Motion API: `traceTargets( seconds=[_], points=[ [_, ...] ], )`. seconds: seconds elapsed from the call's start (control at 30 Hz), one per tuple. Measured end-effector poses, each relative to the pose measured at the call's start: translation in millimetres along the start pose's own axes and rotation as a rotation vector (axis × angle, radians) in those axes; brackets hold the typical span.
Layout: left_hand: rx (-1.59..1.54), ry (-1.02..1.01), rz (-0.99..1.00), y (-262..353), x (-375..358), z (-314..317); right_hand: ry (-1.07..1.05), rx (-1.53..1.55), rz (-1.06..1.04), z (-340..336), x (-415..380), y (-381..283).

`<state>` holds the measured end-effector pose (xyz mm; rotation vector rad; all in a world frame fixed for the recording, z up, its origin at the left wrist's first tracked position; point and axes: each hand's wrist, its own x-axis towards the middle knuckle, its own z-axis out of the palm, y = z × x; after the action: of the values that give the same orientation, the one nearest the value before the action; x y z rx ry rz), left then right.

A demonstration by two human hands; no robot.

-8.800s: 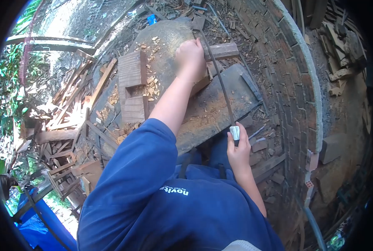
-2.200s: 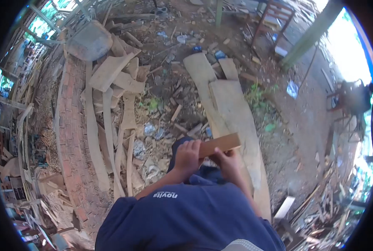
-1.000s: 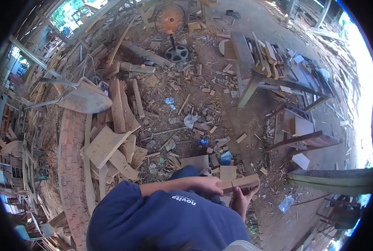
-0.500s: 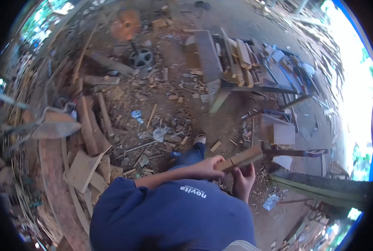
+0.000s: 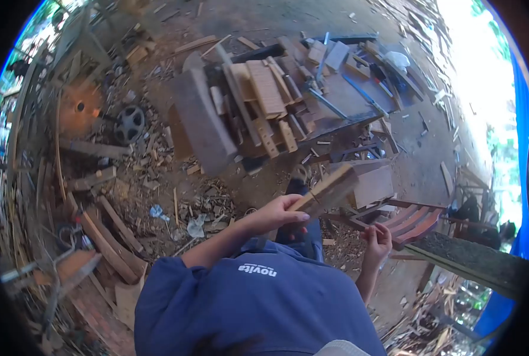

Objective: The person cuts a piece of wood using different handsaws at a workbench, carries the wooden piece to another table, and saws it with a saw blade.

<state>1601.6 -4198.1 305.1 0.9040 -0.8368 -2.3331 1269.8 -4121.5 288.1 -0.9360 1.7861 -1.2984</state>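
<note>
Left hand (image 5: pixel 276 215): closed round the near end of the block, thumb on the underside, held out in front of the chest at the end of a blue sleeve.
Block (image 5: pixel 330 188): short squared length of wood, pale end face turned up and away, tilted upward to the right; off the ground, gripped only at its lower end.
Right hand (image 5: pixel 376 240): apart from the block, lower and to the right of it, fingers loosely curled, holding nothing visible; whether fully closed cannot be told.
Surface (image 5: pixel 202 121): rough bench beyond the hands, well apart from the block, thick grey slab along its near edge.
Offcuts (image 5: pixel 264 89): planks and short pieces piled across the bench top, lying at mixed angles, some overlapping.
Frame (image 5: pixel 416 216): reddish curved wooden slats on the ground just beyond the right hand.
Fan (image 5: pixel 79 110): round orange grille at far left, lying among scrap beside a dark wheel (image 5: pixel 129 121).
Ground (image 5: pixel 158 196): bare earth strewn with chips, splinters and bits of litter.
Shoe (image 5: pixel 300 173): pale toe showing just above the left hand, beside the block.
</note>
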Motion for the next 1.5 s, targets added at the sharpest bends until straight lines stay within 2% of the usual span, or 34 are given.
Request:
traceTargets(
  seconds=[0.07,0.13,0.2,0.27,0.3,0.33,0.4,0.47,0.53,0.6,0.67,0.73,0.77,0.9,1.0,1.17,1.27,1.3,1.5],
  points=[
    [0.028,0.051,-0.036,18,31,-26,0.028,-0.097,0.016,-6,51,32],
    [0.077,0.248,-0.027,23,60,-54,-0.001,-0.295,0.142,-7,96,73],
    [0.127,0.399,-0.097,39,81,-73,-0.147,-0.700,0.101,4,141,111],
    [0.120,0.462,-0.143,40,103,-91,-0.240,-0.709,0.121,6,185,171],
    [0.115,0.530,-0.208,44,113,-99,-0.230,-0.786,0.189,8,210,177],
    [0.122,0.513,-0.259,49,118,-98,-0.228,-0.870,0.283,6,223,180],
    [0.045,0.572,-0.251,56,133,-95,-0.095,-0.825,0.416,1,254,173],
    [0.038,0.549,-0.270,65,144,-98,-0.049,-0.803,0.425,-8,272,167],
    [0.062,0.536,-0.279,77,152,-100,-0.013,-0.778,0.421,-16,281,170],
    [0.073,0.504,-0.246,81,159,-112,-0.027,-0.712,0.325,-25,273,190],
    [0.073,0.487,-0.210,95,160,-114,-0.038,-0.690,0.388,-33,249,204],
    [0.071,0.476,-0.228,109,157,-121,0.040,-0.466,0.612,-21,223,197],
    [0.070,0.471,-0.235,112,155,-126,-0.050,-0.501,0.664,-20,208,192],
    [0.035,0.507,-0.155,124,144,-142,-0.184,-0.454,0.715,-27,130,211],
    [-0.010,0.505,-0.120,121,135,-157,-0.240,-0.539,0.773,-52,107,233],
    [-0.018,0.551,-0.063,119,128,-161,-0.195,-0.670,0.796,-91,123,257],
    [-0.038,0.555,-0.031,115,132,-157,-0.148,-0.690,0.776,-88,160,227],
    [-0.043,0.546,-0.023,114,135,-156,-0.180,-0.576,0.782,-74,177,174],
    [-0.107,0.563,0.026,111,174,-134,-0.194,-0.571,0.722,-68,251,164]
  ],
)
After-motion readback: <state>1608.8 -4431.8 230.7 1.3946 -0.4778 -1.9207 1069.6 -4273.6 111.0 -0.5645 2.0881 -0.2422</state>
